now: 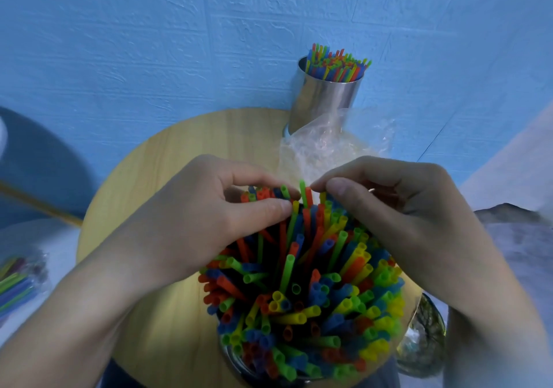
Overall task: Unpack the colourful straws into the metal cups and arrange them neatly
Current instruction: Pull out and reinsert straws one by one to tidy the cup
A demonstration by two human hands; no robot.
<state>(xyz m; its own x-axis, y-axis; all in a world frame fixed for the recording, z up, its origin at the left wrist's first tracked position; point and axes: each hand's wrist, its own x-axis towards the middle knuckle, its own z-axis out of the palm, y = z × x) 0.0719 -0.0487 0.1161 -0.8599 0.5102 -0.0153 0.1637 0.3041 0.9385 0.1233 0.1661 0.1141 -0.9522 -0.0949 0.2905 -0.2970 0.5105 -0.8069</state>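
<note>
Both hands are in over the near cup, whose steel rim only just shows at the bottom of the view under a huge spray of straws. The left hand curls in, thumb and fingers pinching a clutch of straw tops at the far side of the bundle. The right hand mirrors it, forefinger and thumb closing on tops just beside a green straw that stands taller than its neighbours. So the work sits right at the fingertips, between the two hands, while the rest of the bundle fans out beneath the wrists toward the camera.

These look featherlight: thin hollow plastic, smooth and probably slippery, springy along their length but easy to crush flat under a hard pinch. A gentle hold near the open tops seems the way, or cupping the whole bunch from both sides to gather the leaning ones upright. One careless nudge could well tip a few over the rim.

Up at the back of the round wooden table the far cup stands against the blue wall, already filled. A crumpled clear bag lies in front of it, and a wrapped pack waits off to the left.
</note>
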